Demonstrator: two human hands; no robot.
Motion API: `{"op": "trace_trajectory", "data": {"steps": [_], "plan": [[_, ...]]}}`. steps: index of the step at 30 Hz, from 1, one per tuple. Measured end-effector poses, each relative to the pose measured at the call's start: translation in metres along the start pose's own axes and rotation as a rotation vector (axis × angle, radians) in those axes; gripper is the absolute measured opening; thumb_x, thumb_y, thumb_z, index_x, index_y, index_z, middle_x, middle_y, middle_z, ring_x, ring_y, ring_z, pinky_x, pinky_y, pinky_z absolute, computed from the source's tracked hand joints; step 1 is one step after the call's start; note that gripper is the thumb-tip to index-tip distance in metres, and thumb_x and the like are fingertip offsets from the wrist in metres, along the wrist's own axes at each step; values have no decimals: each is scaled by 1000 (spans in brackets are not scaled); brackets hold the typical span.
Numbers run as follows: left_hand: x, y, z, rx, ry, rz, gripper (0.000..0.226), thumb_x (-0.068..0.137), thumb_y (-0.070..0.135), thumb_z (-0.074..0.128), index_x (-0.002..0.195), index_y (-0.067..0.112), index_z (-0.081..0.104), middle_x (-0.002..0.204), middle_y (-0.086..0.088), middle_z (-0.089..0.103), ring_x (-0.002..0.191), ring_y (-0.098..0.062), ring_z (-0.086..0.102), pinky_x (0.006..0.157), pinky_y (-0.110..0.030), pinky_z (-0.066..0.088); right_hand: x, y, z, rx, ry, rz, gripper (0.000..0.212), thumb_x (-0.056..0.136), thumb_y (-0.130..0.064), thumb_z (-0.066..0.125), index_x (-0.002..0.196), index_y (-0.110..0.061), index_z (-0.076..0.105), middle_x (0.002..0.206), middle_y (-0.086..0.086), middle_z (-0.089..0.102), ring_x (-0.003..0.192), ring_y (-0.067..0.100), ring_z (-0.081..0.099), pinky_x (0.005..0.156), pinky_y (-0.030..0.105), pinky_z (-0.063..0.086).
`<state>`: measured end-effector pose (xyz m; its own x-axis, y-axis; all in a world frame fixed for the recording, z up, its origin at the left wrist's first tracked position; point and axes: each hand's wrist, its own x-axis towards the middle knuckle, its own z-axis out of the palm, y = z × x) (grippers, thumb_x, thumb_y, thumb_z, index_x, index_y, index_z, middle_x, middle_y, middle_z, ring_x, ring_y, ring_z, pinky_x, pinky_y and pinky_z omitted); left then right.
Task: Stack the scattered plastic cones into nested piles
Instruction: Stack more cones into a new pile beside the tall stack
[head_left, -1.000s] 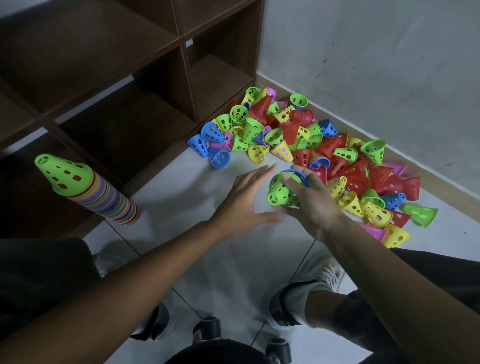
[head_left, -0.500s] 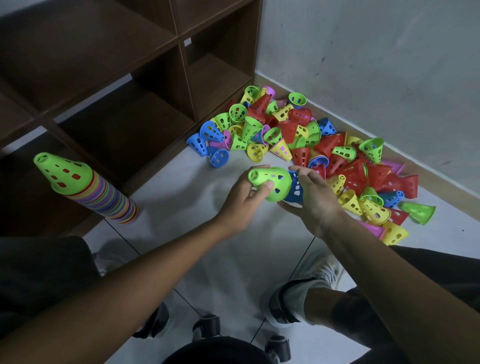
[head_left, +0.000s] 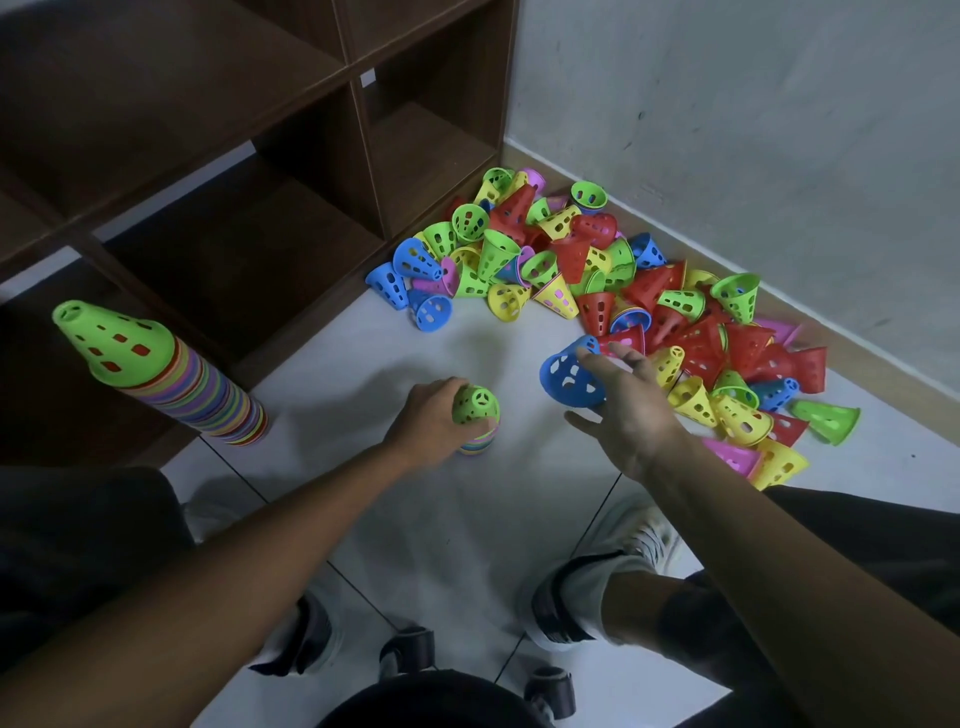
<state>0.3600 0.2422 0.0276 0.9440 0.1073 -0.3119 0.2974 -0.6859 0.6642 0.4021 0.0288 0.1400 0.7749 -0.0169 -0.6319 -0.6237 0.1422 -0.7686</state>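
No text, label, brand, number or sign can be read on anything in view; every surface shown is unmarked.

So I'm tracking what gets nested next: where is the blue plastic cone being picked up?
In the head view, right of centre: the blue plastic cone is in the right hand, off the floor by the loose cone pile.
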Motion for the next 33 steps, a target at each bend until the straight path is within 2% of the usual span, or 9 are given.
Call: {"op": "trace_trajectory", "data": {"steps": [4,7,11,16,19,21,24,28,33], "plan": [[6,-10,5,95,-73,-12,69,70,65,70,120,19,61,116,-5,68,112,-31,57,96,-34,44,2,2,0,-15,-7,-12,58,88,-18,75,134,-23,40,135,18,50,117,33,61,99,45,54],[7,-13,0,145,-113,19,82,61,62,70,130,22,55,123,-4,63,118,-30,52,99,-32,37,6,6,6,-46,-18,-27,61,86,-18,77,133,-22,37,131,19,50,111,31,63,92,43,58],[5,-26,-8,154,-110,8,78,73,41,85,139,19,50,131,-10,56,126,-32,44,104,-34,35,12,16,20,-160,-54,-71,66,84,-17,78,131,-24,32,126,18,53,105,28,63,97,47,56],[1,-43,-20,103,-58,-69,76,77,40,84,142,18,50,136,-13,55,125,-34,47,105,-41,43,17,33,43,-416,-153,-355,99,74,-11,88,143,-35,21,118,4,51,97,14,62,74,23,56],[-1,-50,-26,43,-31,-105,72,77,35,86,139,15,54,135,-11,57,123,-31,52,105,-42,44,24,54,56,-625,-215,-496,126,64,-14,95,152,-45,10,124,-1,50,107,15,59,85,30,58],[-2,-54,-28,12,-20,-122,69,76,35,86,135,15,56,133,-8,60,122,-29,55,105,-43,45,28,68,59,-763,-259,-543,132,63,-17,96,153,-49,5,134,0,47,116,17,55,94,32,53],[1,-54,-29,-24,0,-127,64,76,35,86,130,12,59,127,-7,65,119,-27,59,101,-44,48,37,80,63,-891,-250,-545,122,68,-15,92,155,-45,12,137,-3,42,113,15,50,88,26,48],[5,-50,-30,-60,32,-110,59,76,31,86,126,11,61,121,-6,67,113,-24,62,99,-42,49,53,96,67,-973,-190,-552,85,68,-14,88,143,-26,48,126,-2,46,109,20,56,84,20,41],[13,-47,-31,-81,40,-101,51,80,27,84,124,11,64,117,-3,67,107,-19,63,95,-32,50,62,101,57,-987,-214,-539,72,66,-18,90,131,-18,60,119,-1,48,100,17,57,92,32,50]]}}
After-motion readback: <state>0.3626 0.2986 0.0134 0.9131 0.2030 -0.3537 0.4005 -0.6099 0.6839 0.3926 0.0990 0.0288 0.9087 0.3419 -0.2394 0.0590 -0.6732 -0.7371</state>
